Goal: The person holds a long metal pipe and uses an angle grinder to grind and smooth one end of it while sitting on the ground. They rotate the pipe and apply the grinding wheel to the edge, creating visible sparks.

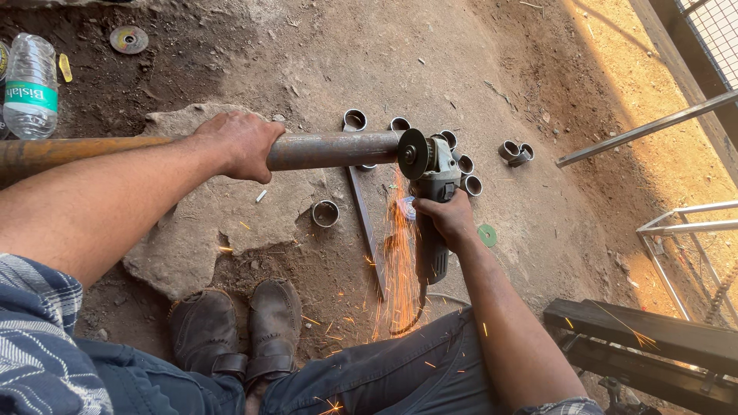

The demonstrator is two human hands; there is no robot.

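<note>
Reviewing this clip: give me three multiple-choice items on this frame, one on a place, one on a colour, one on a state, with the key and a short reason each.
1. Where does the left hand rest?
A. on the steel pipe
B. on the water bottle
C. on a boot

2. What colour is the small disc lying on the ground by the right hand?
A. red
B. green
C. white

3. What is the angle grinder doing?
A. lying idle on the ground
B. throwing sparks at the pipe's end
C. hanging from a hook

Key: 1 A, the fingers wrap the pipe; 2 B, the disc is plainly green; 3 B, orange sparks stream down from the cutting wheel.
</note>
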